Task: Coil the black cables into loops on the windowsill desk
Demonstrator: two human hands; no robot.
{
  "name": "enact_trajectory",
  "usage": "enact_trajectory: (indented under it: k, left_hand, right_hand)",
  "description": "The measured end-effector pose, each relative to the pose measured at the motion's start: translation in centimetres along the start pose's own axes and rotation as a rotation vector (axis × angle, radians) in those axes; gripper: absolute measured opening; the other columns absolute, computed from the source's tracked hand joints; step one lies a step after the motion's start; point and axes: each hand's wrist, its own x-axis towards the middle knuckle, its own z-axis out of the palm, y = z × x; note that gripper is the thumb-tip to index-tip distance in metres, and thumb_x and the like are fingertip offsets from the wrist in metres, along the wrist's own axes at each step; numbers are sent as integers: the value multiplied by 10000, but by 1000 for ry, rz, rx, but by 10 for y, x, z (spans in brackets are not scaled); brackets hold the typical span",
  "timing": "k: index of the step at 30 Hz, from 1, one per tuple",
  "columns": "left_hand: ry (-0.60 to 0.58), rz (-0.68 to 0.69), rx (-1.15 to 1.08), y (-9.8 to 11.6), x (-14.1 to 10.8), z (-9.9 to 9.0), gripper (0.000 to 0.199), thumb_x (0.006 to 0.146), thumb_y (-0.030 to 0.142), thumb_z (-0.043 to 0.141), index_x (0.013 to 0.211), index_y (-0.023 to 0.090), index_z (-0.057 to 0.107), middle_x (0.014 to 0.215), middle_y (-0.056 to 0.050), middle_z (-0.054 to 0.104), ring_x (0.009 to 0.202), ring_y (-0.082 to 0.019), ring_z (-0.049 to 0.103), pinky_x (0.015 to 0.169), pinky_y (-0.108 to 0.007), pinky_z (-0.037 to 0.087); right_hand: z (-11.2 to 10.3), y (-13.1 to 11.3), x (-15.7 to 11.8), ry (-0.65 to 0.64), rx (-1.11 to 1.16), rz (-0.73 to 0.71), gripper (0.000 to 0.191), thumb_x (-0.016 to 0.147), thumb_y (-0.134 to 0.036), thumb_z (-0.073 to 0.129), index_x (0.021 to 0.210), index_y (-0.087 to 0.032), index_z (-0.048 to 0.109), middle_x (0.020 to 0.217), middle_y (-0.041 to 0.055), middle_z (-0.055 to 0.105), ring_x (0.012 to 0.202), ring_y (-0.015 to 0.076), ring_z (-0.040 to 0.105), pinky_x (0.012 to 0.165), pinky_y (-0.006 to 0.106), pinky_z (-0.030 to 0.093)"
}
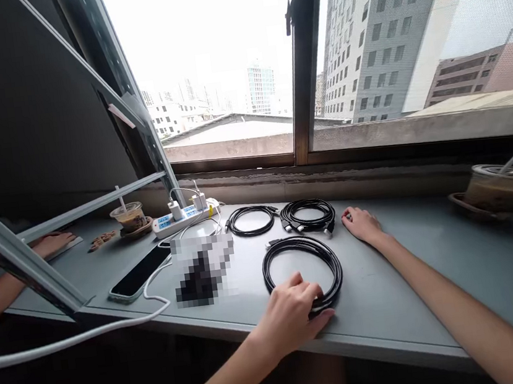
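Note:
A large coil of black cable [270, 272] lies near the front of the grey table. My left hand [292, 306] is closed on its near edge, the thumb on the front side and the fingers over the loops. To the right rear, my right hand [362, 224] rests on the tabletop with its fingers curled; a tiny dark spot shows at the fingertips, too small to name. Just left of it sits a second coil of black cable [307, 203] with several plugs at its front. A thinner black coil [251, 232] lies left of that one.
On the left are a phone [139, 273], a white power strip [187, 218] with chargers, a white cable [114, 326] and a blurred-out patch [204, 270]. Iced drinks [129, 216] [502, 190] stand at both sides. Another person's hand [54, 243] rests beyond a metal frame [16, 252].

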Motion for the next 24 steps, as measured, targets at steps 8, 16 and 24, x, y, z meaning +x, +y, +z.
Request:
enact_trajectory:
  k: [8, 16, 24]
  left_hand:
    - [-61, -59, -185, -3, 3, -3, 199, 742, 370, 624, 769, 185, 555, 713, -12, 620, 766, -168, 506, 651, -262, 384]
    - [-69, -160, -250, -3, 5, -3, 233, 713, 416, 644, 722, 197, 566, 638, -3, 584, 736, -168, 508, 651, -258, 366]
    - [41, -327, -270, -2, 1, -4, 302, 676, 484, 657, 653, 195, 575, 604, 3, 519, 727, -165, 522, 623, -250, 371]
  right_hand:
    - [2, 0, -1, 10, 7, 4, 229, 854, -299, 420, 960, -177, 582, 1020, 74, 586, 957, 215, 511, 808, 343, 373]
    - [4, -1, -3, 32, 31, 16, 241, 871, -331, 450, 972, -155, 579, 1001, 56, 573, 935, 179, 508, 835, 363, 378]
    - [5, -8, -12, 92, 14, 94, 255, 853, -315, 453, 1004, -161, 588, 1083, 87, 530, 1042, 230, 460, 866, 385, 352]
